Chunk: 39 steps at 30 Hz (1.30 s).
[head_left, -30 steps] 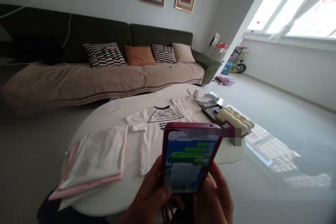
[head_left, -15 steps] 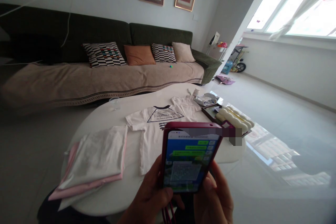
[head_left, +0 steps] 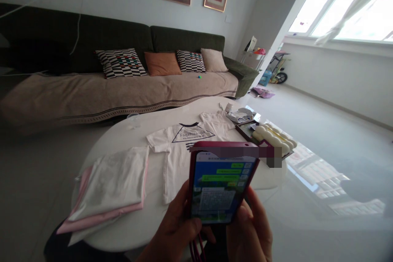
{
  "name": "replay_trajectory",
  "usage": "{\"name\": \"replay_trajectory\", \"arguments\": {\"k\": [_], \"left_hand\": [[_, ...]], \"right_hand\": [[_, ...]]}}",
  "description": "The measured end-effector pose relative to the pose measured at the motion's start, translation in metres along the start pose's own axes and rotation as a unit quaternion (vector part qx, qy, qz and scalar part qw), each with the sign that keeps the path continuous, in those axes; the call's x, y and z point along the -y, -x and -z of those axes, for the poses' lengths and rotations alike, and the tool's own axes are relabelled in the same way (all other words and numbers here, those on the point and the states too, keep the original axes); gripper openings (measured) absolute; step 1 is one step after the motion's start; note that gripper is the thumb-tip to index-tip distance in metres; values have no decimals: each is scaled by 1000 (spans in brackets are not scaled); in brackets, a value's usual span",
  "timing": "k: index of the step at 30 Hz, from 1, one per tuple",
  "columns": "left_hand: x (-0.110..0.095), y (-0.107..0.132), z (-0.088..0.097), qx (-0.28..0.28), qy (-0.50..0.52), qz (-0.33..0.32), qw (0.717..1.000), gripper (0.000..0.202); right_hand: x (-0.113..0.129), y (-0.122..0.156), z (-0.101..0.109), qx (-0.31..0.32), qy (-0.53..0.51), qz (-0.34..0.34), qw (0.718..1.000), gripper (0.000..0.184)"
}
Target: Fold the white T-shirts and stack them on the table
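Note:
Between both hands I hold a smartphone [head_left: 216, 196] in a dark red case, tilted up, with a chat of green and white message bubbles on its screen. My left hand [head_left: 181, 221] is closed round its lower left side, thumb at the bottom corner. My right hand [head_left: 251, 225] grips the lower right side. A red cord [head_left: 196, 249] hangs below the phone. Behind it a white T-shirt [head_left: 175, 139] with black print and a dark collar lies spread on the white table [head_left: 104, 143], partly hidden by the phone.
Folded white and pink cloth [head_left: 113, 184] lies at the table's left edge. Another pale garment [head_left: 216, 123], a tray [head_left: 245, 131] with a cream bumpy object [head_left: 273, 137] and a clear cup [head_left: 133, 120] are on the table too. A dark green sofa [head_left: 123, 37] with cushions stands behind.
The view has shifted very slightly. Both hands keep their hold on the phone, and nothing else has visibly moved.

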<state>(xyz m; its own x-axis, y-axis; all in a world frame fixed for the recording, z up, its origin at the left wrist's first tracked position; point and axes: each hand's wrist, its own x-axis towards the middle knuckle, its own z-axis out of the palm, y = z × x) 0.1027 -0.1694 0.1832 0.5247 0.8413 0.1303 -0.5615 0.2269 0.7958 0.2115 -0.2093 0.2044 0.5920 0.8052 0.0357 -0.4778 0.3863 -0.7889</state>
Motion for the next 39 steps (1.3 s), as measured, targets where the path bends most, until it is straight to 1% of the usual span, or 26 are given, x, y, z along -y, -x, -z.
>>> {"name": "replay_trajectory", "arguments": {"k": [5,11,15,21,26,31,39], "left_hand": [[-1,1,-2,2,6,-12,1000,52],[-2,0,-5,-3,29,-27,999,47],[-2,0,-5,0,20,-23,1000,53],[-2,0,-3,7,19,-22,1000,54],[0,-2,0,7,28,-2,1000,50],[-2,-4,-2,-5,32,7,999,51],[3,-1,1,-1,37,-6,999,52]], "right_hand": [[0,0,1,31,17,-7,999,27],[-1,1,-1,-2,-18,0,1000,28],[0,1,-2,6,-32,-16,999,28],[1,0,-1,9,-26,-11,1000,26],[3,1,-3,19,-49,-25,998,26],[3,0,-4,21,-53,-29,998,25],[0,0,-2,26,-52,-22,998,27]]}}
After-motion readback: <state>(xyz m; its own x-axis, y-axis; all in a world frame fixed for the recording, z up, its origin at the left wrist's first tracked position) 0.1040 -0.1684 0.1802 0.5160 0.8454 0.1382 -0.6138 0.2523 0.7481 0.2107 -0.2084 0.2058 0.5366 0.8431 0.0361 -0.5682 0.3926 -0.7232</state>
